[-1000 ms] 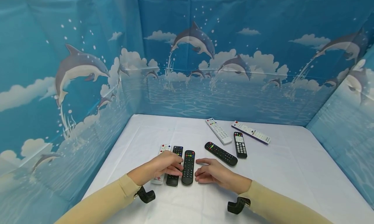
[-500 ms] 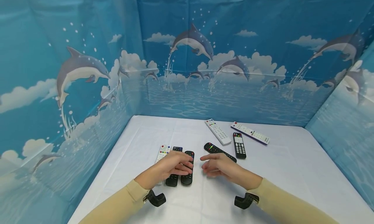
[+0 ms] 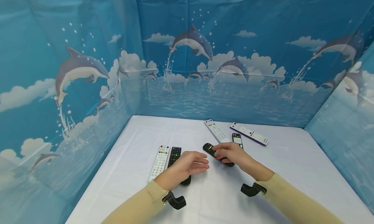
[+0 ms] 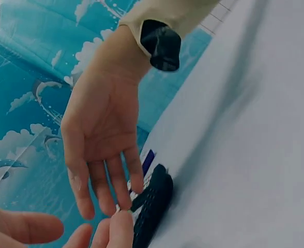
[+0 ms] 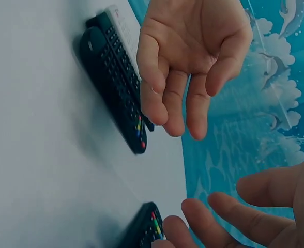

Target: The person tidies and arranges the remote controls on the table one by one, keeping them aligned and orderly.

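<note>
While stretched over a black remote [image 3: 208, 147] right of centre, has right hand [image 3: 232, 152] loose-fingered, apart from relaxed left hand [image 3: 188, 164], lower centre.

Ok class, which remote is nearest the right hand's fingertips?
The slanting black remote: in the head view, the right hand has its fingers across it. No other remote lies beneath those fingertips; the pale-keyed black one sits beyond the knuckles.
</note>
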`<act>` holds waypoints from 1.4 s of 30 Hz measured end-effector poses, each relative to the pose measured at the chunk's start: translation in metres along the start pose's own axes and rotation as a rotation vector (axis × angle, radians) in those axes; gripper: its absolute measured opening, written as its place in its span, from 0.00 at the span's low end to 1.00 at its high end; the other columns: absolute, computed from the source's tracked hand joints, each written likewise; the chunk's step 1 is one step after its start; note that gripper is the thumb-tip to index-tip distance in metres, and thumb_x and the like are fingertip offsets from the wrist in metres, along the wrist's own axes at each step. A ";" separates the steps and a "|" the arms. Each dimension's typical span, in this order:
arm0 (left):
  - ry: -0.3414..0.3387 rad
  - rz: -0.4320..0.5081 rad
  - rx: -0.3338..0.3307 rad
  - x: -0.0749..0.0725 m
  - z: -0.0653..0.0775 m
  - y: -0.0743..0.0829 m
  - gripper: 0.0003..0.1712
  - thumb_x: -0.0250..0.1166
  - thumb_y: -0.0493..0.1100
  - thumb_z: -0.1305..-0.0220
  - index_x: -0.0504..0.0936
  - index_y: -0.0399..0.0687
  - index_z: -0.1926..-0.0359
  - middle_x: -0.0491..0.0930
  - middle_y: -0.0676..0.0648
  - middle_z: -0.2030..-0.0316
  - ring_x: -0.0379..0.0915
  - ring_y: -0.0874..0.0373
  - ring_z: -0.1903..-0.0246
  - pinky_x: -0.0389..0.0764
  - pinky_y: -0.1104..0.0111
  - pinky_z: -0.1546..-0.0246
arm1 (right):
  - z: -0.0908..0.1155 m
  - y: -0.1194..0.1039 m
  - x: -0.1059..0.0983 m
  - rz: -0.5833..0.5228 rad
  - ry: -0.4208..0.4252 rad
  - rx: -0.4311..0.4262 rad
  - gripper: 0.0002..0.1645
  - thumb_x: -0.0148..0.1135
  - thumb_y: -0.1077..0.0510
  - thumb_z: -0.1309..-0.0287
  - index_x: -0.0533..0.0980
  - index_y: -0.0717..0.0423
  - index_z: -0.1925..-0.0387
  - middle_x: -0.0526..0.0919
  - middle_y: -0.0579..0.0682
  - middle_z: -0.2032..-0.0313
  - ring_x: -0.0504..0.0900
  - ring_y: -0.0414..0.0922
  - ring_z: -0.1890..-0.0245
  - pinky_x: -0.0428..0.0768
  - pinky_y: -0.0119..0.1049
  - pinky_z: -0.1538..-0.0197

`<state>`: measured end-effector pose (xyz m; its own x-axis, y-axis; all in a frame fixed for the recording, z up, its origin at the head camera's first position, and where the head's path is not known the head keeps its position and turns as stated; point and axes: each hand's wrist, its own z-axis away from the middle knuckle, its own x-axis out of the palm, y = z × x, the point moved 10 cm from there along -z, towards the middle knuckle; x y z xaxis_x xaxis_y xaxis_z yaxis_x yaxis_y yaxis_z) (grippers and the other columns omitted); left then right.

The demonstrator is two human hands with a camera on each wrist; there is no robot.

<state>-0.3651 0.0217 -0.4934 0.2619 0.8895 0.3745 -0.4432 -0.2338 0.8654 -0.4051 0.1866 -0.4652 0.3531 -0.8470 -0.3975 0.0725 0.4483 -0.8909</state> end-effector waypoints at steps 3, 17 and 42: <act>0.037 0.082 -0.008 0.003 -0.006 -0.007 0.23 0.59 0.34 0.34 0.74 0.25 0.40 0.77 0.29 0.47 0.75 0.37 0.42 0.81 0.56 0.44 | -0.003 0.001 -0.010 0.129 0.080 -0.045 0.20 0.57 0.57 0.30 0.80 0.60 0.42 0.86 0.54 0.52 0.83 0.51 0.50 0.83 0.51 0.48; 0.160 0.397 -0.061 0.028 -0.026 -0.028 0.37 0.53 0.32 0.39 0.53 0.29 0.30 0.57 0.15 0.37 0.57 0.19 0.36 0.72 0.41 0.39 | -0.007 0.012 -0.023 0.432 0.225 -0.191 0.19 0.61 0.60 0.33 0.81 0.60 0.43 0.86 0.57 0.52 0.83 0.53 0.52 0.83 0.51 0.54; 0.263 0.308 -0.065 0.032 -0.037 -0.029 0.22 0.53 0.36 0.43 0.65 0.29 0.48 0.59 0.29 0.46 0.60 0.32 0.42 0.64 0.29 0.41 | -0.010 0.057 -0.011 0.005 0.107 0.152 0.26 0.58 0.59 0.35 0.75 0.72 0.40 0.85 0.55 0.62 0.84 0.47 0.65 0.86 0.43 0.62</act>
<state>-0.3758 0.0718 -0.5192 -0.1155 0.8539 0.5075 -0.5220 -0.4869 0.7004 -0.4147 0.2189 -0.5137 0.2530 -0.8667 -0.4300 0.2140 0.4836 -0.8487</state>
